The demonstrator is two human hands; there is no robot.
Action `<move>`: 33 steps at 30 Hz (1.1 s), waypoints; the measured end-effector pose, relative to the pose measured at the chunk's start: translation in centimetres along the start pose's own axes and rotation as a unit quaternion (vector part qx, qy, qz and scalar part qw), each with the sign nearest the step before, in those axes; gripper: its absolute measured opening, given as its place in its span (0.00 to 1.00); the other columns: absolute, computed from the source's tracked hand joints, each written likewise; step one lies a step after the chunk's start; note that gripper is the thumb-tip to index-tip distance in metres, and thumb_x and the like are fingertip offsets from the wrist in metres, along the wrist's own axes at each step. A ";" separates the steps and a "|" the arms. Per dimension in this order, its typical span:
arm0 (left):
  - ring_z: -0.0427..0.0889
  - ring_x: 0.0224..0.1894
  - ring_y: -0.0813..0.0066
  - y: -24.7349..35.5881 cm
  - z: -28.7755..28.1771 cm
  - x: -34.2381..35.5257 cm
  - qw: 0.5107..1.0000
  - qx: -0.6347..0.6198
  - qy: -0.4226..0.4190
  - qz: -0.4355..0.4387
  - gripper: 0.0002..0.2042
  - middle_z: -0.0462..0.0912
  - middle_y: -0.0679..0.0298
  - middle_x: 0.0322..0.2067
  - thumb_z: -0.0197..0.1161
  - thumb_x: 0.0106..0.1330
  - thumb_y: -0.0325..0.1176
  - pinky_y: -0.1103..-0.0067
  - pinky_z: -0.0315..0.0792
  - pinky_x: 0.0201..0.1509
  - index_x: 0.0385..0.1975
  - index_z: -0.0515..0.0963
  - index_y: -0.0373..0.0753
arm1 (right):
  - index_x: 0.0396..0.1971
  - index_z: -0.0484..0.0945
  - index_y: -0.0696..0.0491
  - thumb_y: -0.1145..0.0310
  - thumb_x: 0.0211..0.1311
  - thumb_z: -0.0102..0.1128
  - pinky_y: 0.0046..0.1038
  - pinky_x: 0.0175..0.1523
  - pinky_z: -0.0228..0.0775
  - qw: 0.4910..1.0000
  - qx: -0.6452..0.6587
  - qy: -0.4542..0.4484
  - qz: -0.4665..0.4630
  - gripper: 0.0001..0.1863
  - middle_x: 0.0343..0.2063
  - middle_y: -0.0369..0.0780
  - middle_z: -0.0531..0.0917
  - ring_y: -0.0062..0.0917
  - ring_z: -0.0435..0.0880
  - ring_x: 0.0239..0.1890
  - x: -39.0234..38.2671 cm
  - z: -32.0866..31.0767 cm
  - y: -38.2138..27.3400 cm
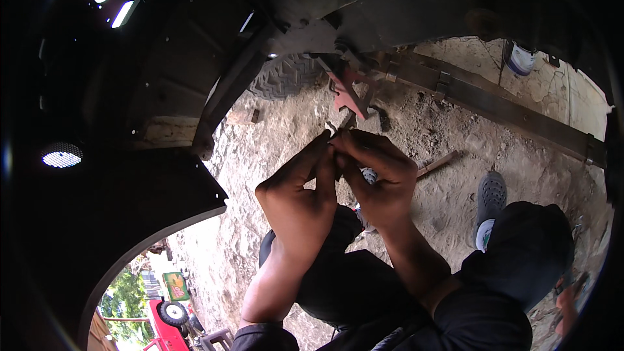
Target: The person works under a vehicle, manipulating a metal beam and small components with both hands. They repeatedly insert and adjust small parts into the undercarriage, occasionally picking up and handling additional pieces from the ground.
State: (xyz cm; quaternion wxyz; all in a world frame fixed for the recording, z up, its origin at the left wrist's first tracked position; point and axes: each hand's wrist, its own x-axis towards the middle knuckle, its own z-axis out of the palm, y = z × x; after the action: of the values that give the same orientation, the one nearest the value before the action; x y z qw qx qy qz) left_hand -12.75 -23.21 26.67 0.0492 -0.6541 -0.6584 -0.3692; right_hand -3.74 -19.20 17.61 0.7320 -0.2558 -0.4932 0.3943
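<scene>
Both of my hands meet in the middle of the view, their fingertips pinched together. My left hand is closed, with thumb and forefinger pressed at the tips. My right hand pinches against it from the other side. A small, thin, dark curved piece pokes out at the fingertips; most of it is hidden and its kind cannot be made out. Just beyond the hands stands a red metal stand, apart from my fingers.
Dark vehicle bodywork hangs overhead and to the left. A treaded tyre is at the back. A long metal leaf spring crosses the right side. On rough ground lie a wooden stick and my grey shoe. A red vehicle shows lower left.
</scene>
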 end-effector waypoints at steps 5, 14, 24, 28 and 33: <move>0.89 0.33 0.77 0.1 -0.5 0.5 0.993 -0.098 -0.017 -0.061 0.14 0.90 0.58 0.32 0.66 0.67 0.23 0.80 0.80 0.37 0.52 0.84 0.32 | 0.45 0.90 0.49 0.86 0.52 0.72 0.24 0.41 0.85 1.000 -0.004 -0.002 -0.020 0.21 0.52 0.43 0.86 0.21 0.89 0.35 -0.4 0.6 -0.6; 0.86 0.47 0.74 -0.2 -0.6 1.0 0.924 -0.330 -0.103 -0.164 0.15 0.88 0.54 0.44 0.66 0.69 0.19 0.79 0.79 0.54 0.55 0.80 0.26 | 0.47 0.85 0.58 0.84 0.53 0.74 0.23 0.48 0.85 0.996 0.085 0.021 0.012 0.19 0.44 0.44 0.88 0.27 0.89 0.44 0.2 -0.1 0.3; 0.85 0.51 0.69 -1.2 0.4 0.3 0.907 -0.394 -0.091 -0.117 0.13 0.84 0.52 0.51 0.65 0.67 0.16 0.75 0.79 0.57 0.50 0.79 0.26 | 0.51 0.80 0.62 0.80 0.62 0.70 0.18 0.35 0.77 0.903 0.352 0.006 0.248 0.17 0.40 0.45 0.89 0.20 0.88 0.40 -0.9 -1.2 2.1; 0.87 0.48 0.68 -0.2 0.2 0.9 0.947 -0.299 -0.111 -0.049 0.11 0.85 0.51 0.47 0.65 0.68 0.17 0.73 0.79 0.57 0.49 0.80 0.25 | 0.41 0.84 0.60 0.79 0.61 0.71 0.16 0.28 0.69 0.907 0.313 0.058 0.277 0.09 0.34 0.43 0.90 0.15 0.86 0.31 -0.9 -1.3 1.8; 0.90 0.41 0.58 -1.5 -0.4 1.4 0.862 -0.441 -0.170 -0.184 0.10 0.88 0.46 0.40 0.61 0.74 0.25 0.63 0.84 0.55 0.49 0.78 0.24 | 0.38 0.86 0.59 0.78 0.56 0.75 0.21 0.31 0.71 0.830 0.436 -0.072 0.340 0.10 0.33 0.42 0.90 0.18 0.84 0.30 0.3 -3.6 2.2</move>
State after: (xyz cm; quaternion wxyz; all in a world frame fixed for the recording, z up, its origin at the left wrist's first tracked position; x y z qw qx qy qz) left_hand -14.46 -22.07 27.04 -0.4256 -0.5273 -0.5334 -0.5063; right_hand -1.06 -17.67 14.71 0.5495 -0.0327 -0.2035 0.8097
